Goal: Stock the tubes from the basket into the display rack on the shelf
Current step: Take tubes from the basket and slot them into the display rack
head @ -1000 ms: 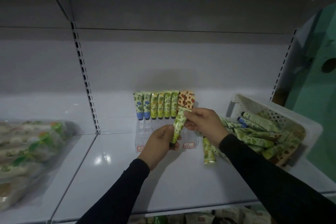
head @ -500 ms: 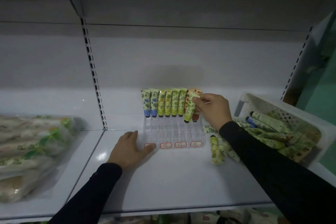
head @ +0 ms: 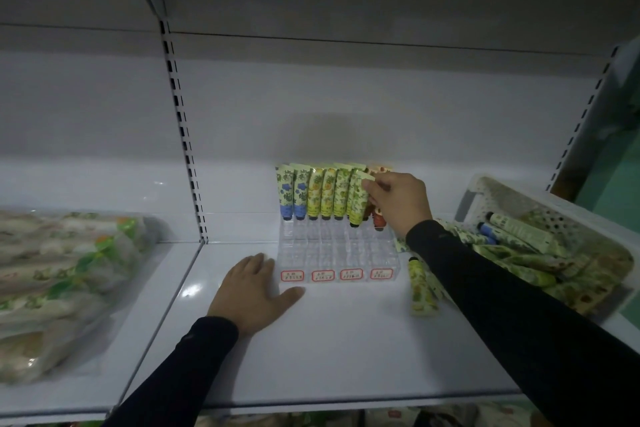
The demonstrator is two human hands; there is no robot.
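A white shop shelf (head: 329, 350) in dim light holds a clear display rack (head: 336, 250) with red price labels along its front. The back row of the rack has tubes standing up, cap down: two blue ones, then yellow and green ones, and orange ones at the far right. The right hand (head: 398, 201) pinches the top of a green tube (head: 358, 198) between thumb and fingers and holds it just in front of that row, cap down, most likely so it can drop into a free slot. The left hand (head: 254, 288) lies flat on the shelf with fingers spread, thumb touching the rack's front corner, probably to stop the rack from sliding. The white basket (head: 485, 191) sits at the right, with many more tubes inside. A loose tube (head: 420, 288) lies on the shelf between rack and basket. Bagged goods (head: 62, 281) sit far left
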